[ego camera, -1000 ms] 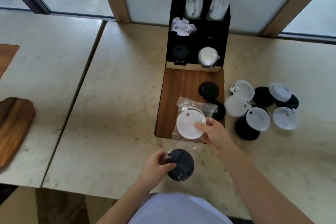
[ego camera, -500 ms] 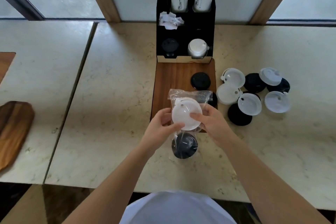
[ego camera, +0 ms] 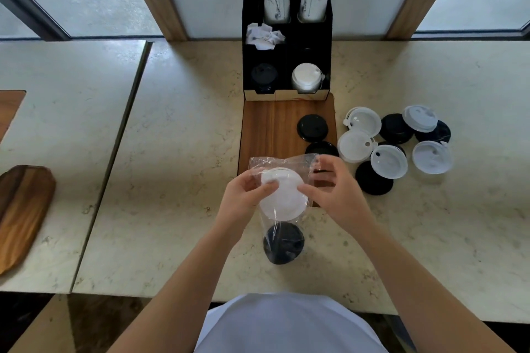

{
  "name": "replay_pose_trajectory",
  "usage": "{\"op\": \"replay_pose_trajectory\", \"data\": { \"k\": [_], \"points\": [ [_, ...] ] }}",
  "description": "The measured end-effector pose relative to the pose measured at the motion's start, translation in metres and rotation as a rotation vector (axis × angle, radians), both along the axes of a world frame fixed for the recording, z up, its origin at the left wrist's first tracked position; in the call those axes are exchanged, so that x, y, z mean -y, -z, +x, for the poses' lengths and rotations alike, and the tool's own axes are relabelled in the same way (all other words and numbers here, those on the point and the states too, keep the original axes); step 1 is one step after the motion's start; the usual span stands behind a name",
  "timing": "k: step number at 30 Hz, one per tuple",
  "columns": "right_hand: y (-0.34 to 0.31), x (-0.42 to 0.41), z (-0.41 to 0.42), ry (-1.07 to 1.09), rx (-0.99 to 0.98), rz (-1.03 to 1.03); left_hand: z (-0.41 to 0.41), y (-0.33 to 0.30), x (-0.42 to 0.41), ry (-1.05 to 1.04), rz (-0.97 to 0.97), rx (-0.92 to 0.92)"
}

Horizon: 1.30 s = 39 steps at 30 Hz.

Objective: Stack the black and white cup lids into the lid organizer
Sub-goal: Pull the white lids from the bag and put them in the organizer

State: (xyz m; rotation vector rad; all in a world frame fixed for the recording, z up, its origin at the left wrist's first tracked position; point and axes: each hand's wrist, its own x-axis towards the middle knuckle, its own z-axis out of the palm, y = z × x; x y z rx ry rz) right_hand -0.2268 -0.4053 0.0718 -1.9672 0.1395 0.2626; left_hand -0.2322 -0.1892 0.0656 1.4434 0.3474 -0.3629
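Both forearms reach forward from the lower edge of the view and meet over the near edge of the wooden tray. The left hand has thumb and fingers curled onto the left rim of a white lid that sits inside a clear plastic bag. The right hand pinches the bag's thin film at its upper right, with its thumb against the lid's right edge. The film is glossy and crinkled.

A second bagged lid, black, lies on the pale marbled worktop just below the hands.

The lid organizer is a black box with compartments, standing at the far end of the tray. Its front left slot holds a black lid stack, its front right slot a white lid stack.

Two loose black lids rest on the tray. A loose heap of round black and white lids lies on the worktop to the right, several overlapping.
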Motion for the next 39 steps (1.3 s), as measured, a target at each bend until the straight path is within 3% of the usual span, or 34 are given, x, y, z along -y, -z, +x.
{"op": "replay_pose_trajectory", "data": {
  "k": [5, 9, 13, 24, 30, 39],
  "points": [
    [-0.017, 0.009, 0.013, -0.155, 0.604, -0.46, 0.006, -0.003, -0.001, -0.017, 0.039, 0.0],
    [-0.029, -0.002, 0.033, -0.346, 0.787, -0.613, 0.008, -0.003, 0.003, 0.024, 0.099, 0.029],
    [-0.032, -0.015, 0.044, -0.431, 0.727, -0.611, 0.009, 0.001, 0.008, 0.043, 0.133, 0.058],
    [-0.021, -0.042, 0.046, -0.399, 0.435, -0.543, 0.011, 0.016, 0.018, 0.172, 0.441, 0.166],
    [-0.019, -0.044, 0.05, -0.425, 0.456, -0.623, 0.016, 0.018, 0.021, 0.225, 0.505, 0.211],
    [-0.016, -0.044, 0.053, -0.466, 0.435, -0.568, 0.02, 0.015, 0.02, 0.219, 0.511, 0.194]
  ]
}}
